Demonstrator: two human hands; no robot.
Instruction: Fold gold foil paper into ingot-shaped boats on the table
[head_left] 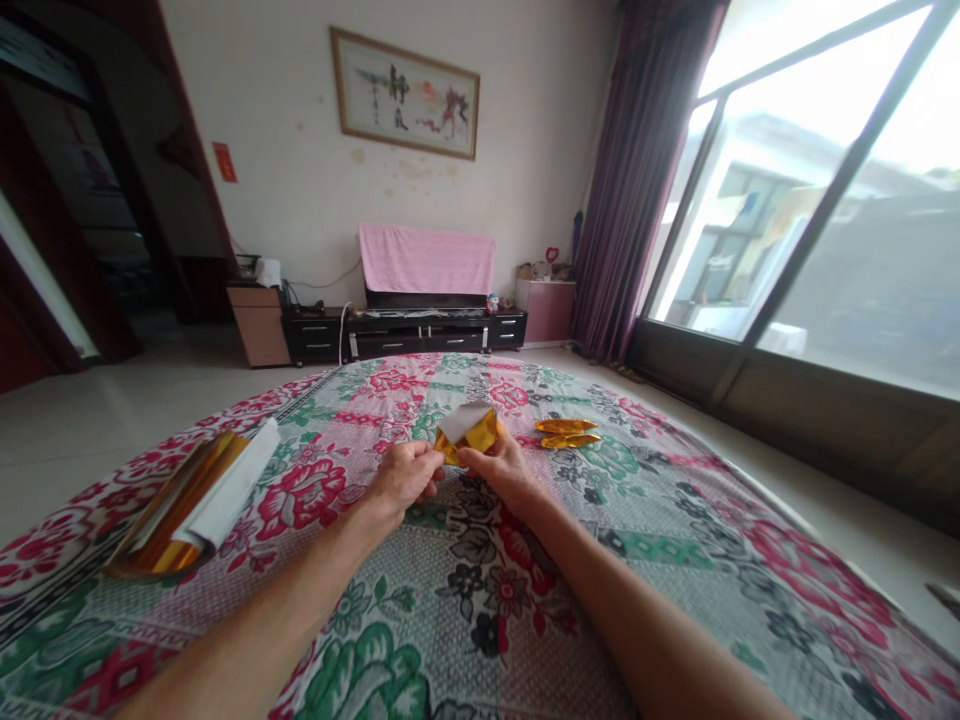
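A: so what's your grip like in the head view? and where's the paper?

B: both hands are closed on it; my left hand (409, 473) pinches the near left corner of the gold-and-white paper (480, 434), thumb against fingers; my right hand (506, 470) has the right side, thumb along the near edge; it's in front of me over the cloth-covered counter (397, 610), pale side partly showing.

A: anything close by?

B: yep, two slim gold pieces (568, 441) just beyond my right hand, side by side; stack of gold and white sheets (196, 505) over on my left.

A: tips for handling it?

B: imo light fingertips; steady one side, work the other, line up edges before pressing any crease; squeeze too hard and it'd probably wrinkle; can't make out the finer creases from here tbh
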